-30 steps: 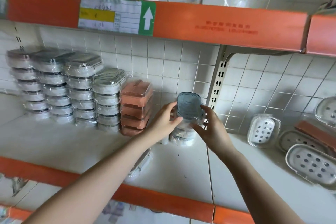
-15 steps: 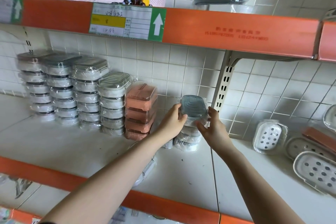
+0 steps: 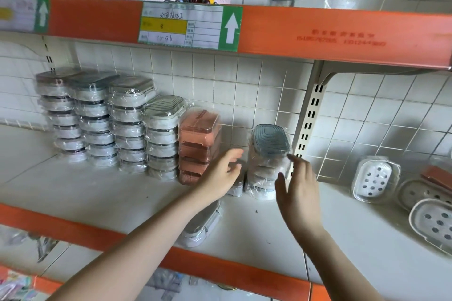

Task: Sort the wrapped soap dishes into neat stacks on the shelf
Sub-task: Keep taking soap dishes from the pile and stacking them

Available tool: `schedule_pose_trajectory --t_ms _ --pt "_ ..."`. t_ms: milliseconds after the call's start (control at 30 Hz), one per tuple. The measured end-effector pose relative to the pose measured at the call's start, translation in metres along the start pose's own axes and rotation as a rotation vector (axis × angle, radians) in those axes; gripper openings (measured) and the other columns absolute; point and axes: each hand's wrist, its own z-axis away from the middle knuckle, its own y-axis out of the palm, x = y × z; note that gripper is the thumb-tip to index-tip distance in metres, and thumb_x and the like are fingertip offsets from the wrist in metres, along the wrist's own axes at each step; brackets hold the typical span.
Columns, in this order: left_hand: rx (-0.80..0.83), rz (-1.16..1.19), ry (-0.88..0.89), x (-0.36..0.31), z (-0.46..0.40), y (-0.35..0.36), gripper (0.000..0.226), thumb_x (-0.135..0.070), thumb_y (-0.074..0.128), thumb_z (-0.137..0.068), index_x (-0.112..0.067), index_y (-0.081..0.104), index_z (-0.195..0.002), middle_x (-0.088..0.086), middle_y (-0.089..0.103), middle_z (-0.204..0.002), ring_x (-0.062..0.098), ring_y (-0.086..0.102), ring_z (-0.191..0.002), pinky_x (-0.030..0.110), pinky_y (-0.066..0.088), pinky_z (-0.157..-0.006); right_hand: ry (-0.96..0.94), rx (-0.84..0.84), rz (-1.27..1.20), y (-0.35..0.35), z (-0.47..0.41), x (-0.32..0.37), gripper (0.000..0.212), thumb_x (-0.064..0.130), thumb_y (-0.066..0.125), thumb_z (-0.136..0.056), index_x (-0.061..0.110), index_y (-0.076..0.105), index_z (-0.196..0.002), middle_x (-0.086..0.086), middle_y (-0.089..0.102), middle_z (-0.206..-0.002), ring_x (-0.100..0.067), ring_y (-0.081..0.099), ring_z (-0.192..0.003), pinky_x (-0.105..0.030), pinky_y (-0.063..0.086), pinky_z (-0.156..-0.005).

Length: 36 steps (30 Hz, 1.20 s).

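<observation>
You see a short stack of wrapped soap dishes on the white shelf, near the tiled wall. Its top dish has a grey ridged lid. To its left stand a peach stack and four taller grey stacks.

Grey ridged dish, salmon stack, orange shelf edge

The white shelf with an orange front edge carries four stacks of wrapped grey soap dishes along the tiled back wall at left, touching side by side. Just beside them stands a stack of wrapped orange dishes, then a short stack topped by a grey-lidded dish. A single wrapped dish lies near the front edge, and loose white perforated dishes lie at right.
</observation>
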Motion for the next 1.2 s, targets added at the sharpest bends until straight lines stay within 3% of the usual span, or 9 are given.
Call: schedule_pose_trajectory --t_ms 100,267,467,667,833,933,1033,1100,1200 --pt "-0.044 -0.019 0.003 0.015 0.02 -0.011 0.031 0.003 0.05 -0.091 -0.009 0.058 -0.118 -0.002 0.06 -0.111 0.013 0.056 -0.104 0.019 0.044 -0.09 -0.143 0.101 0.051 0.009 0.029 0.019 0.038 0.023 0.045 -0.084 0.014 0.051 -0.12 -0.005 0.055 -0.116 -0.03 0.053 -0.104 -0.042 0.047 -0.086" --pt "-0.128 -0.185 -0.051 0.041 0.054 -0.028 0.03 -0.001 0.052 -0.089 -0.016 0.062 -0.113 -0.005 0.062 -0.105 0.011 0.059 -0.096 0.031 0.048 -0.088 -0.056 0.296 -0.071 0.036 0.06 0.036 0.028 0.023 0.052 -0.086 0.019 0.052 -0.114 -0.001 0.053 -0.111 -0.025 0.055 -0.101 -0.032 0.047 -0.078" --pt "-0.182 -0.309 -0.16 0.063 0.083 -0.038 0.027 -0.012 0.057 -0.088 -0.012 0.059 -0.115 0.005 0.061 -0.113 0.021 0.055 -0.108 0.036 0.044 -0.094 0.034 0.509 -0.137 0.056 0.077 0.06 0.041 0.033 0.055 -0.093 0.011 0.049 -0.126 -0.004 0.05 -0.124 -0.025 0.05 -0.117 -0.029 0.038 -0.096" --pt "-0.104 -0.23 -0.32 0.074 0.102 -0.043 0.039 -0.03 0.055 -0.091 -0.012 0.05 -0.126 0.005 0.059 -0.12 0.02 0.054 -0.113 0.033 0.043 -0.096 0.133 0.598 -0.215 0.074 0.088 0.08 0.116 0.092 0.028 -0.063 0.004 0.039 -0.137 -0.012 0.041 -0.136 -0.027 0.041 -0.129 -0.024 0.029 -0.105" --pt "-0.061 -0.112 -0.345 0.069 0.112 -0.054 0.033 -0.032 0.057 -0.091 -0.018 0.054 -0.12 -0.001 0.065 -0.11 0.013 0.06 -0.103 0.027 0.047 -0.09 0.181 0.647 -0.168 0.086 0.098 0.09 0.148 0.103 0.029 -0.035 0.009 0.017 -0.149 -0.014 0.014 -0.155 -0.031 0.016 -0.143 -0.035 0.023 -0.113" --pt "-0.026 -0.072 -0.312 0.066 0.118 -0.061 0.032 -0.031 0.057 -0.09 -0.02 0.054 -0.12 -0.007 0.064 -0.108 0.006 0.059 -0.099 0.026 0.048 -0.09 0.132 0.663 -0.136 0.089 0.104 0.092 0.126 0.072 0.07 -0.056 0.012 0.011 -0.15 -0.011 0.008 -0.157 -0.027 0.01 -0.145 -0.033 0.022 -0.114" --pt "0.002 -0.051 -0.284 0.062 0.125 -0.069 0.04 -0.029 0.057 -0.091 -0.019 0.049 -0.128 -0.015 0.053 -0.114 -0.001 0.05 -0.107 0.015 0.039 -0.093 0.105 0.622 -0.136 0.091 0.107 0.09 0.113 0.045 0.082 -0.065 0.013 0.014 -0.149 -0.011 0.012 -0.157 -0.026 0.013 -0.145 -0.032 0.023 -0.114" --pt "0.014 -0.033 -0.256 0.061 0.129 -0.073 0.047 -0.03 0.057 -0.091 -0.021 0.044 -0.135 -0.014 0.05 -0.124 0.001 0.044 -0.118 0.019 0.035 -0.102 0.077 0.598 -0.144 0.089 0.107 0.091 0.112 0.045 0.084 -0.061 0.01 0.022 -0.148 -0.014 0.021 -0.154 -0.03 0.02 -0.143 -0.033 0.025 -0.112" --pt "0.002 -0.037 -0.215 0.057 0.135 -0.079 0.055 -0.029 0.056 -0.092 -0.022 0.033 -0.142 -0.017 0.037 -0.128 0.001 0.031 -0.127 0.015 0.023 -0.106 0.049 0.485 -0.187 0.091 0.106 0.095 0.113 0.074 0.065 -0.058 0.002 0.036 -0.141 -0.021 0.038 -0.143 -0.029 0.034 -0.134 -0.037 0.029 -0.107"
